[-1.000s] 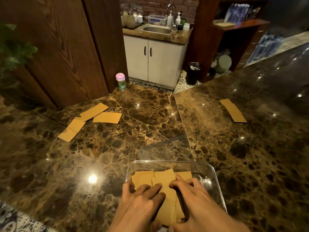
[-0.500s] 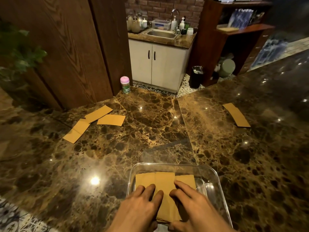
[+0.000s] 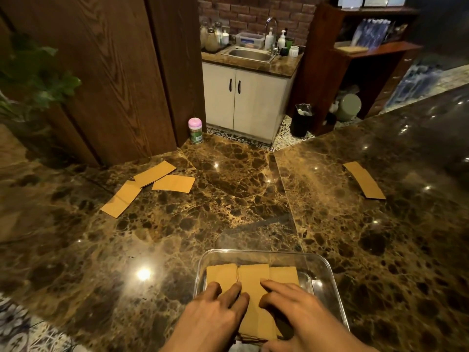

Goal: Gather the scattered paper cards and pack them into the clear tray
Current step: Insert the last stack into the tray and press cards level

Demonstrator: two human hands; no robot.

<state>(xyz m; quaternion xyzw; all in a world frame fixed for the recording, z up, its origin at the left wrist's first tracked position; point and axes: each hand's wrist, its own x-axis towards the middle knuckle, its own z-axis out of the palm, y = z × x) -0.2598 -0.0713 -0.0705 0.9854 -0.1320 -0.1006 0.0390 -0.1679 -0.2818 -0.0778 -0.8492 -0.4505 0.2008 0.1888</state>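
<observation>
Far ahead and to the left of the fingers, three tan rectangular paper cards (image 3: 148, 186) lie loose and overlapping on the dark marble counter (image 3: 228, 199), not yet gathered. In the clear plastic tray (image 3: 327, 280), the left hand (image 3: 215, 316) rests with fingers spread flat on the stack of packed tan cards (image 3: 253, 288), gripping nothing. The right hand (image 3: 294, 308) does likewise, fingers apart, pressing the stack's right side. Far ahead to the right, another loose tan card (image 3: 364, 179) waits. The task looks partly done: some cards are packed, at least four remain.
</observation>
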